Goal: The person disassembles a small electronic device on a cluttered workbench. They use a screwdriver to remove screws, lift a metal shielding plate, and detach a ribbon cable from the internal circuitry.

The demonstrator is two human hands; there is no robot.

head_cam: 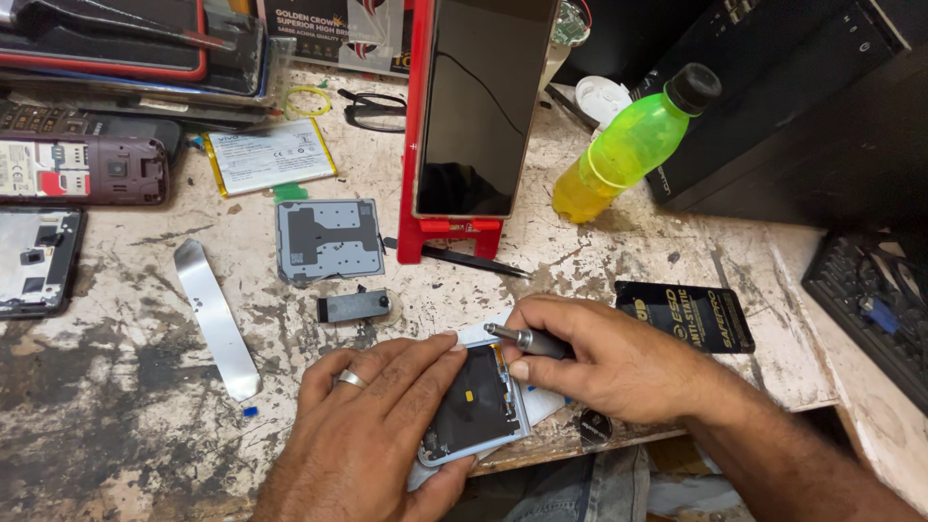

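Low in the middle of the frame, an open phone (pixel 476 404) with its back off lies at the near edge of a worn, scratched white workbench (pixel 116 406), and its dark insides face up. The left hand (pixel 372 425), with a ring (pixel 351 379) on one finger, lies flat over the phone's left side, and its fingers (pixel 425 356) press down on the phone to keep it in place; this hand is spread, not curled around anything. The right hand (pixel 604 362) comes in from the right, and its fingers are closed tight around a small dark screwdriver (pixel 527 339). The metal tip of the tool points left, just above the top edge of the phone, but whether it touches the phone cannot be told. Left of the hands a thin silver metal strip (pixel 215 317) lies on the bench. Above the hands sit a small black part (pixel 354 306) and a grey back plate (pixel 329 240). A flat white battery (pixel 273 155) lies farther up on the left. In the upper middle a big dark phone (pixel 480 101) leans in a red stand (pixel 440 237). To its right a green and yellow bottle (pixel 633 143) lies tilted. A black flat pack (pixel 684 315) lies just right of the right hand.
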